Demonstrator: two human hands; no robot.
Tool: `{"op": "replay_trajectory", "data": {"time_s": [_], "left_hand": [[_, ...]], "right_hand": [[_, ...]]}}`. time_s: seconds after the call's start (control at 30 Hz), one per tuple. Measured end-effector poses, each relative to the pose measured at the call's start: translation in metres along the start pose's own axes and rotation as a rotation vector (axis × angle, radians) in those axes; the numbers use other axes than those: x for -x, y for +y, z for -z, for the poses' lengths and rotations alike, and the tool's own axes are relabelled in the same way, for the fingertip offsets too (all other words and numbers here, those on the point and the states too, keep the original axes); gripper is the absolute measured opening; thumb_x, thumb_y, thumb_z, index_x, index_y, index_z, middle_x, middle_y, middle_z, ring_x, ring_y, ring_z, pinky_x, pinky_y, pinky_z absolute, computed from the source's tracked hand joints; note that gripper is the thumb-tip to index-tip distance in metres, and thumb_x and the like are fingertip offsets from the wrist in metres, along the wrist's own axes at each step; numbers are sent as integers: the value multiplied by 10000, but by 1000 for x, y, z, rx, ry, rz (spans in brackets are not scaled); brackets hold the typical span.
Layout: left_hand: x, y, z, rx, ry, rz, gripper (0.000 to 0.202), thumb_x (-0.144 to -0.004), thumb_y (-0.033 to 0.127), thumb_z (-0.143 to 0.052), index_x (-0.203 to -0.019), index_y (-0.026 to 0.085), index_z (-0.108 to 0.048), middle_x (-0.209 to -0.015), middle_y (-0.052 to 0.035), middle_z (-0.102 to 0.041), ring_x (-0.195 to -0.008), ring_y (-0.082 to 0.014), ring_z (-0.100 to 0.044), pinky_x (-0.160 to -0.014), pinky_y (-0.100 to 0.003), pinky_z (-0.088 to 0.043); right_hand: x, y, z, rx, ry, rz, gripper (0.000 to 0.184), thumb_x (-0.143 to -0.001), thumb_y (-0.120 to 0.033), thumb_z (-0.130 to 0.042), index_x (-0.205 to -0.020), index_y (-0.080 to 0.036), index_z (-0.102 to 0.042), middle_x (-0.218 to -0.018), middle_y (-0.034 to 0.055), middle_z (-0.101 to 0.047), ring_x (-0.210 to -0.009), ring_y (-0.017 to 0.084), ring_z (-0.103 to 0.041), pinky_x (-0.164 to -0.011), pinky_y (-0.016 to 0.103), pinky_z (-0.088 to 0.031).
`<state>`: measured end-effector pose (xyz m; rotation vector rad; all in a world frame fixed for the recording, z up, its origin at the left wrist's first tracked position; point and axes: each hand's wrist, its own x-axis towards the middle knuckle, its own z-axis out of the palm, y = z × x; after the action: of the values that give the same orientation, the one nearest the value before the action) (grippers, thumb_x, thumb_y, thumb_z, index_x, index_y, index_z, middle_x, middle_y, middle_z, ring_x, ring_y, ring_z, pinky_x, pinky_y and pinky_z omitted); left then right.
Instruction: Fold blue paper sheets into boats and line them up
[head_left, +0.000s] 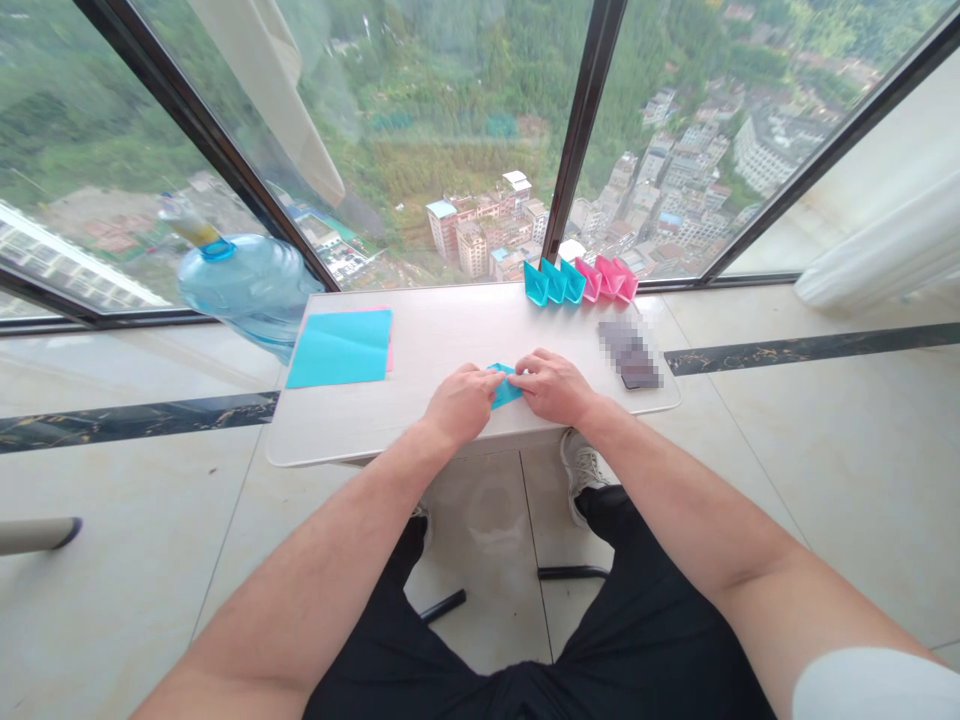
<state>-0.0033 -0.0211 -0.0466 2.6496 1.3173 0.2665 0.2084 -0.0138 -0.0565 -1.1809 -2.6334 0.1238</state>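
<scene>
A small folded piece of blue paper [504, 388] lies on the near part of the white table [352, 425]. My left hand [459, 402] presses on its left side with fingers curled. From the right, my right hand [553, 386] pinches the same paper with closed fingers. Most of the paper is hidden under both hands. A stack of flat paper sheets [341, 347], blue on top with pink beneath, lies to the left of my hands.
Folded paper shapes stand in a row at the table's far edge, blue ones [553, 282] and pink ones [609, 278]. A blurred dark object [631, 354] lies at the right. A large water bottle [244, 285] sits left by the window. Tiled floor surrounds the table.
</scene>
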Motion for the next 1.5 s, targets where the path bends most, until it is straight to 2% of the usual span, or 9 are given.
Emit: {"op": "replay_trajectory", "data": {"time_s": [0.1, 0.27, 0.7, 1.0, 1.23, 1.37, 1.5], "left_hand": [[-1, -1, -1, 7, 6, -16, 362, -919, 121, -518, -1229, 222, -675, -1194, -62, -731, -1059, -203, -661, -1014, -364, -476], [-2, -2, -4, -11, 17, -37, 358, -935, 129, -506, -1235, 223, -677, -1211, -78, -706, -1120, -211, -622, -1037, -365, -449], [-2, -3, -6, -15, 32, -28, 352, -934, 139, -499, -1219, 216, -691, -1142, -91, -703, -1070, -221, -609, -1011, -362, -458], [-4, -4, -8, -28, 56, -49, 314, -923, 127, -534, -1172, 201, -709, -1090, -89, -713, -1038, -229, -624, -985, -366, -472], [-3, -6, -11, 1, 57, -50, 327, -904, 112, -560, -1174, 218, -712, -1074, -83, -705, -1035, -221, -615, -982, -359, -461], [-1, 0, -5, -60, -11, -3, 375, -908, 112, -529, -1237, 202, -685, -1147, -104, -680, -1064, -238, -596, -957, -365, -468], [1, 9, 6, -137, -46, 23, 415, -931, 149, -491, -1316, 208, -636, -1343, -111, -615, -1199, -273, -545, -929, -404, -466]], "right_hand": [[1, 1, -1, -4, 3, 13, 298, -945, -161, -508, -1089, -240, -757, -1124, 84, -687, -983, 220, -517, -914, 361, -412], [2, 3, -3, 17, 10, 36, 297, -969, -177, -493, -1111, -239, -747, -1147, 77, -694, -1005, 222, -514, -915, 361, -407], [3, 4, -4, 28, 22, 64, 295, -976, -174, -494, -1121, -250, -739, -1151, 68, -698, -1016, 217, -519, -912, 359, -404], [3, 10, -12, 35, 160, 156, 242, -927, -132, -572, -1030, -248, -758, -1056, 53, -721, -931, 211, -517, -849, 351, -420], [3, 9, -12, 31, 161, 144, 254, -918, -121, -576, -1033, -251, -761, -1058, 55, -716, -933, 209, -519, -851, 351, -419], [3, 8, -10, 16, 129, 125, 295, -896, -97, -574, -1062, -251, -763, -1074, 59, -714, -946, 212, -524, -865, 356, -424], [2, 8, -5, -2, 102, 119, 334, -856, -67, -588, -1064, -252, -772, -1097, 62, -708, -941, 215, -530, -885, 362, -440]]}}
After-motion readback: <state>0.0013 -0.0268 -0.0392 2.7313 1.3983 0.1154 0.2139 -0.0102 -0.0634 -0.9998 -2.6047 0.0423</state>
